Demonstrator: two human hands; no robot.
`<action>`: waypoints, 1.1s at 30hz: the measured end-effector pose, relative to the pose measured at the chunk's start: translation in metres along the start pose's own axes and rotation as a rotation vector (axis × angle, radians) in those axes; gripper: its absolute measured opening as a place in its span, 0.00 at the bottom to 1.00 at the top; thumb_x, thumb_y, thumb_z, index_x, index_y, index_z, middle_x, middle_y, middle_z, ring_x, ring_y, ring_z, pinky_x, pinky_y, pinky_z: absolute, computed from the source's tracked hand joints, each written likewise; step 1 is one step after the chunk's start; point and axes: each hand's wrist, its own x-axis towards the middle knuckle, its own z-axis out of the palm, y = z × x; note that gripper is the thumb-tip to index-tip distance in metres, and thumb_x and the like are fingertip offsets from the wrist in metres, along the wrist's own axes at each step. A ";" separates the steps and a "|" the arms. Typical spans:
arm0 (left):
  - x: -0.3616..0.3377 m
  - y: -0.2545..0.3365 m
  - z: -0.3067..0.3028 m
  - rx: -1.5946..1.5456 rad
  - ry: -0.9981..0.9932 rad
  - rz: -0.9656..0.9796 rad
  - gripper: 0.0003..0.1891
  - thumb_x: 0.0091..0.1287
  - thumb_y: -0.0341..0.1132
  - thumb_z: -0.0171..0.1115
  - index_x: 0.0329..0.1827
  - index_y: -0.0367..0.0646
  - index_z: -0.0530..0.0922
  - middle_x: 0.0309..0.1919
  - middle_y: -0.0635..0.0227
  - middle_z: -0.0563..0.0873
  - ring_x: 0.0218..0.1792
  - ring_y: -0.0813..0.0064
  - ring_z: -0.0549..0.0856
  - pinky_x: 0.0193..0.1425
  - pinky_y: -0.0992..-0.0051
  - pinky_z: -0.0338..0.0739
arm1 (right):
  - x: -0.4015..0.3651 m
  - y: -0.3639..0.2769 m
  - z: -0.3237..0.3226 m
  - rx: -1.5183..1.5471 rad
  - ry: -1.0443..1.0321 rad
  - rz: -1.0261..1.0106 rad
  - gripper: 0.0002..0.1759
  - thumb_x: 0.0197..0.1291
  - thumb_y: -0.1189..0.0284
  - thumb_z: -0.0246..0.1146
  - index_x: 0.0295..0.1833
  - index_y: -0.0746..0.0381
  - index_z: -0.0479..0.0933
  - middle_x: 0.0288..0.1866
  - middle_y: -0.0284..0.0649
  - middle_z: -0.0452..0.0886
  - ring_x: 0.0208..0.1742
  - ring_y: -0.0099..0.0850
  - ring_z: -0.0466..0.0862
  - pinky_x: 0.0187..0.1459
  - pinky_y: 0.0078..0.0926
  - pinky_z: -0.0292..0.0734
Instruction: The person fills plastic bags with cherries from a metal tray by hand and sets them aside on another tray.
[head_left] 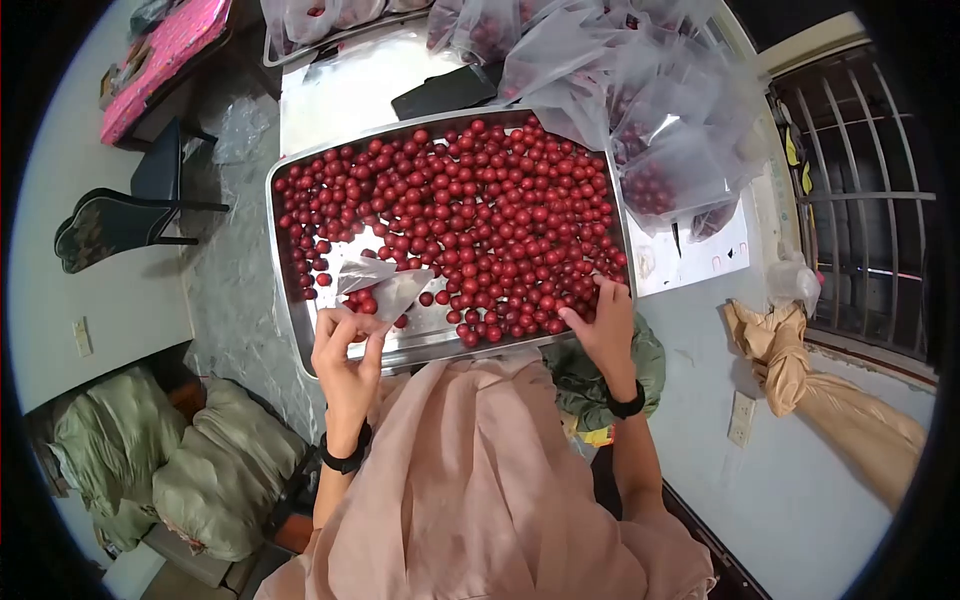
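A wide metal tray [420, 352] in front of me holds a thick layer of small round dark-red fruits [500, 210], cherry-like in look. At its near left, my left hand [348, 352] pinches the edge of a small clear plastic bag [385, 283]. A few red fruits show at the bag, partly covered by it. My right hand [608, 330] reaches over the near right corner of the tray, thumb and fingers apart, fingertips among the fruits there. Each wrist wears a black band.
Filled plastic bags of red fruit [680, 150] crowd the table's right and back. Behind the tray lies a flat black object [445, 92]. A chair [130, 205] stands to the left, with green cloth bundles [225, 470] below. A barred window [860, 190] is at the right.
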 end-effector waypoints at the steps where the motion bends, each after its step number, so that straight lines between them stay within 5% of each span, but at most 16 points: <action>1: 0.000 0.000 0.001 0.003 0.007 0.000 0.05 0.60 0.18 0.71 0.36 0.34 0.84 0.37 0.65 0.79 0.37 0.76 0.82 0.39 0.77 0.82 | -0.004 -0.002 -0.001 -0.051 0.005 0.024 0.43 0.53 0.53 0.77 0.68 0.65 0.70 0.59 0.52 0.73 0.59 0.54 0.74 0.60 0.51 0.72; 3: 0.000 -0.003 0.002 0.006 0.001 0.000 0.05 0.60 0.18 0.71 0.36 0.34 0.84 0.37 0.65 0.79 0.37 0.76 0.82 0.39 0.77 0.83 | -0.012 -0.001 -0.001 -0.095 0.001 0.088 0.49 0.49 0.48 0.78 0.70 0.65 0.70 0.60 0.54 0.72 0.59 0.56 0.73 0.59 0.54 0.72; 7: 0.001 -0.004 0.004 0.010 -0.013 0.010 0.05 0.60 0.18 0.71 0.36 0.34 0.84 0.38 0.65 0.79 0.37 0.76 0.82 0.38 0.77 0.83 | -0.015 0.004 0.003 -0.081 0.018 0.070 0.46 0.51 0.49 0.78 0.68 0.65 0.71 0.60 0.54 0.72 0.59 0.56 0.72 0.60 0.52 0.71; 15: 0.002 -0.004 0.004 0.030 -0.033 0.019 0.05 0.61 0.18 0.71 0.36 0.34 0.85 0.38 0.65 0.79 0.37 0.76 0.83 0.39 0.77 0.84 | 0.018 0.004 0.020 0.083 0.198 -0.161 0.23 0.65 0.67 0.69 0.63 0.61 0.77 0.57 0.47 0.75 0.57 0.48 0.74 0.57 0.47 0.70; 18: 0.001 -0.003 0.005 0.033 -0.041 0.011 0.05 0.61 0.18 0.72 0.36 0.34 0.85 0.38 0.65 0.79 0.37 0.76 0.83 0.39 0.77 0.84 | 0.043 0.001 0.033 -0.040 0.136 -0.082 0.19 0.66 0.72 0.65 0.61 0.59 0.79 0.57 0.46 0.76 0.57 0.47 0.75 0.56 0.47 0.71; 33: -0.001 0.001 0.005 -0.002 -0.026 -0.008 0.06 0.59 0.18 0.72 0.37 0.35 0.84 0.38 0.64 0.79 0.37 0.73 0.83 0.42 0.75 0.83 | 0.070 -0.001 0.031 -0.103 0.030 -0.285 0.17 0.58 0.80 0.63 0.54 0.58 0.79 0.50 0.41 0.76 0.51 0.44 0.75 0.51 0.44 0.70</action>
